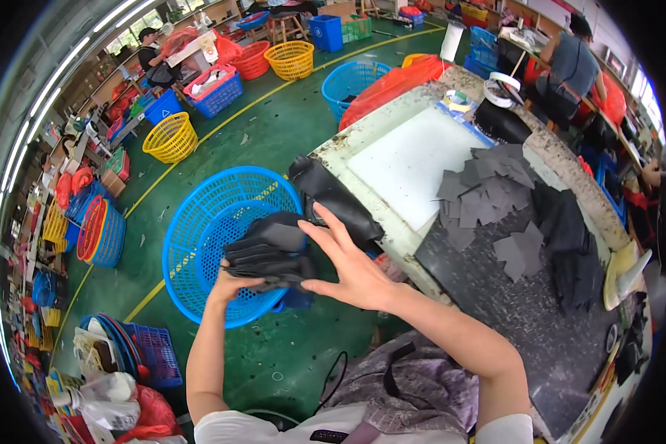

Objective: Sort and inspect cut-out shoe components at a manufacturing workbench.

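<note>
- The left hand [231, 286] pinches the dark stack [263, 255] at its left end.
- The stack is up over the blue basket [176, 255], its long way going left to right, between the hands.
- The right hand [355, 274] is spread wide, just right of the stack; I can't tell if it touches.
- The left hand is nearer.

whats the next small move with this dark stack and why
Probably lower the dark stack into the blue basket: the left hand grips it over the basket in this view, and the right hand is spread open beside it.
</note>
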A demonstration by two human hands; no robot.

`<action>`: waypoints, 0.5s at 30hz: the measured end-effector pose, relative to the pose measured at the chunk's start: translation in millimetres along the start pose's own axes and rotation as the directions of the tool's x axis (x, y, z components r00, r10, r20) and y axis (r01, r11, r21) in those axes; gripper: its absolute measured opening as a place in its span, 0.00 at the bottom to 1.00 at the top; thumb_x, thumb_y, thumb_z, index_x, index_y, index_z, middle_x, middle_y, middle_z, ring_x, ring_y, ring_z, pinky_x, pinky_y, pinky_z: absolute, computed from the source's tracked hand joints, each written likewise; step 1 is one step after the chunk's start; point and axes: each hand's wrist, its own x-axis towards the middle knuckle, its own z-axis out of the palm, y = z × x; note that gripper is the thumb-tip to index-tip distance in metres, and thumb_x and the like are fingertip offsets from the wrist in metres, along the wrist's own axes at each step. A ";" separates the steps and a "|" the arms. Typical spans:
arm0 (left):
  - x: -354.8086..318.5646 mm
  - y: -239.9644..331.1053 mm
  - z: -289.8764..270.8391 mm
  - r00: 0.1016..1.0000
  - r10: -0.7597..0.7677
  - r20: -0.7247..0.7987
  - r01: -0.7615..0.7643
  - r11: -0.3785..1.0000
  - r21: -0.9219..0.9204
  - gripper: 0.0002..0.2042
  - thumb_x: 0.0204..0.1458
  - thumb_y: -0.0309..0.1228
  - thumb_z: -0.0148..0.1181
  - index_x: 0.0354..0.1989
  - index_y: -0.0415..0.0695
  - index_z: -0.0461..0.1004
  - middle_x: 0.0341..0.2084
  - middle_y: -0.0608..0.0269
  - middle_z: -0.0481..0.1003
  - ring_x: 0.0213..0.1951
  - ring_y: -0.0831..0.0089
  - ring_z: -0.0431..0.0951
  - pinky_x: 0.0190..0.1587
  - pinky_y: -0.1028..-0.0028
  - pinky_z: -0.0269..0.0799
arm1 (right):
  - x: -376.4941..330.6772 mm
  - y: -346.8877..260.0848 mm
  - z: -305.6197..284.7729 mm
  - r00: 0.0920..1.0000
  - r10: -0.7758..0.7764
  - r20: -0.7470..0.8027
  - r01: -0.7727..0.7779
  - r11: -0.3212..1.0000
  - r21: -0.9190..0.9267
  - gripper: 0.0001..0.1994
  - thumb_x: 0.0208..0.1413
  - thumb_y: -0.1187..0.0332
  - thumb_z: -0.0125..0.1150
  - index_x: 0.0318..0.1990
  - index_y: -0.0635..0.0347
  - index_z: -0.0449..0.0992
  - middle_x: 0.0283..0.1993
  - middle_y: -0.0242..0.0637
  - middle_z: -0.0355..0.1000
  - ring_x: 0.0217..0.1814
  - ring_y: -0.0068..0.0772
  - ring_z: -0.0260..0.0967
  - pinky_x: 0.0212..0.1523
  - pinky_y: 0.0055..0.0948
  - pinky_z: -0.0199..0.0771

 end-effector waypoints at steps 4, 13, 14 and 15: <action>14.1 -76.5 -131.2 0.977 -0.183 -0.111 0.189 0.981 0.044 0.40 0.31 0.15 0.74 0.60 0.38 0.67 0.51 0.55 0.76 0.53 0.63 0.76 0.59 0.62 0.71 | -14.8 0.5 8.4 0.997 0.075 0.021 -0.075 0.997 -0.019 0.38 0.53 0.71 0.68 0.70 0.55 0.54 0.75 0.50 0.37 0.69 0.52 0.59 0.65 0.44 0.66; 64.4 -148.2 -128.7 0.980 -0.162 -0.117 0.195 0.899 0.392 0.49 0.44 0.35 0.71 0.73 0.42 0.46 0.68 0.52 0.53 0.68 0.57 0.55 0.69 0.63 0.51 | -204.9 -60.5 -111.0 0.909 0.194 -0.369 -0.384 0.733 -0.561 0.19 0.47 0.78 0.68 0.49 0.64 0.77 0.65 0.54 0.61 0.52 0.43 0.75 0.50 0.38 0.78; 60.7 -132.0 -111.0 0.969 -0.188 -0.162 0.244 0.838 0.488 0.41 0.50 0.40 0.65 0.71 0.41 0.52 0.67 0.52 0.56 0.68 0.58 0.57 0.69 0.64 0.50 | -217.8 -69.0 -122.6 0.880 0.179 -0.440 -0.437 0.670 -0.601 0.18 0.47 0.79 0.68 0.48 0.63 0.77 0.64 0.51 0.63 0.52 0.42 0.74 0.51 0.36 0.78; 55.7 -131.8 -117.7 0.978 -0.206 -0.035 0.199 0.866 0.459 0.41 0.50 0.40 0.65 0.71 0.41 0.52 0.67 0.52 0.56 0.68 0.58 0.57 0.69 0.64 0.50 | -228.9 -67.6 -130.8 0.840 0.198 -0.505 -0.499 0.647 -0.576 0.16 0.49 0.79 0.67 0.48 0.62 0.78 0.62 0.47 0.66 0.52 0.41 0.74 0.51 0.35 0.77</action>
